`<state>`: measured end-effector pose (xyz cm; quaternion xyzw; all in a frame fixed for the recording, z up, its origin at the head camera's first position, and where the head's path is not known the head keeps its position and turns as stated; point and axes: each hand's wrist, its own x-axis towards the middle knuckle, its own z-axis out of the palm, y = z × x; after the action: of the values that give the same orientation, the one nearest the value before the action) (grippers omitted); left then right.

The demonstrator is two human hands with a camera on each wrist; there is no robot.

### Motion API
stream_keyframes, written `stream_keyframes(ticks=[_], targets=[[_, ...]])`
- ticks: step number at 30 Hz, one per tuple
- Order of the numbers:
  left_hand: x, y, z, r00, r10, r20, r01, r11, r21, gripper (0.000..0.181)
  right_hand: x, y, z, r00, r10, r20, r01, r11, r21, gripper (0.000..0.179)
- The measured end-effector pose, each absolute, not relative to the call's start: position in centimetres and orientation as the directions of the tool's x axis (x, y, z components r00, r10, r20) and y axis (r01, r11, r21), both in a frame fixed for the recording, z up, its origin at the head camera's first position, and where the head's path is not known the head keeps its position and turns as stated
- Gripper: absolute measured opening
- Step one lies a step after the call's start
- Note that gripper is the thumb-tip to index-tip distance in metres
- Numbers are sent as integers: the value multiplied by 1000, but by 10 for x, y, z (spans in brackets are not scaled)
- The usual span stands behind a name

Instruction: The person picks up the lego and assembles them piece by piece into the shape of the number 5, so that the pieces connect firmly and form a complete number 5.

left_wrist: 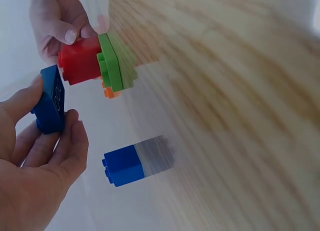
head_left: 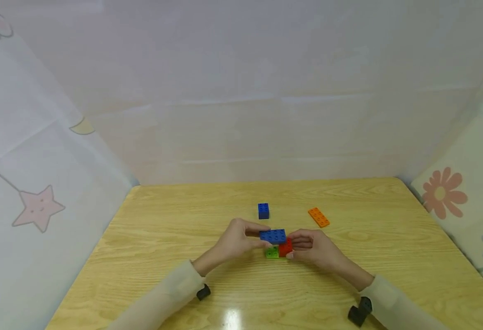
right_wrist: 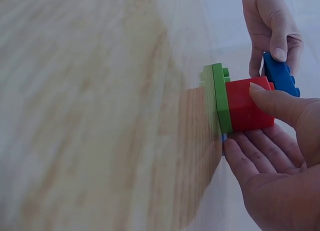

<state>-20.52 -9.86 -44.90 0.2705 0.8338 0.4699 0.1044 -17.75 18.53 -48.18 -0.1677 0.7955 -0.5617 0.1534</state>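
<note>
Between its thumb and fingers, my left hand [head_left: 236, 239] pinches a blue 2x4 toy building brick [head_left: 273, 236]. In the left wrist view the brick is tilted and shows tube rings underneath. My right hand [head_left: 316, 248] grips a red building brick [right_wrist: 249, 105], thumb on one side and fingers on the other. This red brick sits on one end of a flat green studded plate [right_wrist: 220, 98] low at the tabletop. Green studs stick out beside it. The blue brick is held close over the red brick's studs.
A small blue brick [head_left: 263, 211] stands on the wooden table [head_left: 175, 220] beyond the hands. Farther right lies a flat orange studded plate [head_left: 319, 217]. Pale printed cloth [head_left: 224, 137] rises behind the table and along both sides.
</note>
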Motion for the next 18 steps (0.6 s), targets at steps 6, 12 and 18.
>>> stream_keyframes(ticks=[6, 12, 18], targets=[[-203, -94, -451, -818, 572, 61, 362, 430, 827, 40, -179, 185, -483, -899, -431, -72, -82, 330, -940, 49], [-203, -90, -450, -808, 587, 57, 386, 454, 803, 42, -178, 185, -482, -901, -426, -80, -71, 326, -943, 54], [-202, -88, -447, -806, 590, 51, 398, 475, 785, 41, -178, 185, -482, -895, -439, -78, -64, 299, -952, 54]])
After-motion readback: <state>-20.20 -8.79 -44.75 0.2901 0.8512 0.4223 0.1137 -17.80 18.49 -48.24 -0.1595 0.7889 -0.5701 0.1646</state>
